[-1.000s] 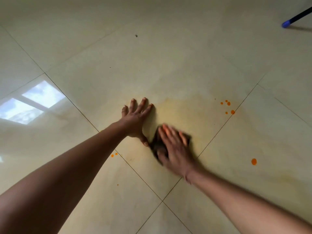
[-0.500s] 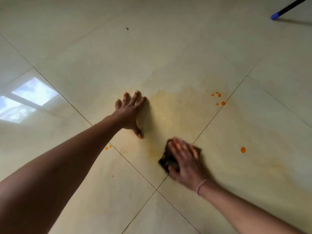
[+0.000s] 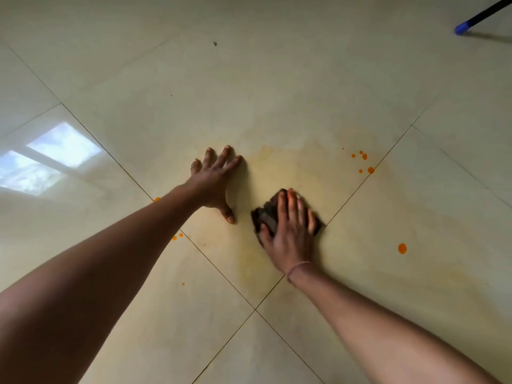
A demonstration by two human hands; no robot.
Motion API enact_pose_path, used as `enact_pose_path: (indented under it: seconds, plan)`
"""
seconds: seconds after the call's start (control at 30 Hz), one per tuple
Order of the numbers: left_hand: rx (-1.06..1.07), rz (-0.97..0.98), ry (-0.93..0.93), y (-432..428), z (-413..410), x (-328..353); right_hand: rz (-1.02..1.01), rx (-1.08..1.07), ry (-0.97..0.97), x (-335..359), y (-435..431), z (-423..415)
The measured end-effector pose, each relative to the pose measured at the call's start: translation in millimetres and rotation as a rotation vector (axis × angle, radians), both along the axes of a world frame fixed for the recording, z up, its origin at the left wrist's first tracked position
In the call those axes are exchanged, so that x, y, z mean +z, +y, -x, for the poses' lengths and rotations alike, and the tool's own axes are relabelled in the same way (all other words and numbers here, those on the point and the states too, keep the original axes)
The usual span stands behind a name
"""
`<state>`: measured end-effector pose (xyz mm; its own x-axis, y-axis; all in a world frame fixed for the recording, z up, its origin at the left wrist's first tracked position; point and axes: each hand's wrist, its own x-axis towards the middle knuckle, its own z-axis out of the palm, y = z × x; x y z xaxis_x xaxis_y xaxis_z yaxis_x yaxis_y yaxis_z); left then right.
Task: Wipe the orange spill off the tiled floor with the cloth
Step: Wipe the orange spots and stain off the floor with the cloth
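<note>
The person leans over the tiled floor [image 3: 277,79], the left hand [image 3: 214,181] planted flat with its fingers spread wide, bracing, while the right hand [image 3: 291,231] presses a dark cloth [image 3: 266,216] against the tile, fingers laid nearly together over the top of it and the thumb hooked round its near-left edge. The cloth sits in the middle of a pale orange smear [image 3: 277,173] — a thin film, by the look of it, which runs off to the near right as well. So the bulk of the spill seems lifted, but the job is far from done: a cluster of bright drops [image 3: 363,162] lies to the far right by a grout line, one bigger drop [image 3: 402,248] sits well off to the right, and a few small ones [image 3: 177,236] show just beside the left forearm. The haze itself wants more passes too. A blue-tipped pole [image 3: 468,24] lies in the far right corner.
</note>
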<state>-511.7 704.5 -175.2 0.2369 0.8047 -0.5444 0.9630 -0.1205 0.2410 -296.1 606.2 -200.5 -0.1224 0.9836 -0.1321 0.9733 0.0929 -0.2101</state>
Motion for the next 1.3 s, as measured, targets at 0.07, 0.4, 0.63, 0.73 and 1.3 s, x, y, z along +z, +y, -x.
enact_pose_path:
  seconds: [0.07, 0.4, 0.63, 0.73, 1.3]
  plan:
    - [0.006, -0.047, -0.007, -2.8, 4.3, -0.7, -0.035, 0.151, 0.034, 0.3, -18.2, 33.8]
    - [0.500, -0.225, 0.022, -113.4, 81.2, 11.7, 0.053, 0.217, 0.013, 1.7, -15.7, 50.5]
    - [0.583, -0.184, 0.023, -180.5, 136.6, -3.3, 0.054, 0.772, 0.047, 6.5, -85.6, 51.5]
    - [0.573, -0.238, 0.043, -188.5, 138.7, -15.9, 0.030, 0.775, 0.039, -3.8, -48.3, 75.2]
    - [0.589, -0.356, 0.141, -195.0, 131.0, -41.6, -0.006, 0.613, 0.015, -6.8, 32.3, 210.6]
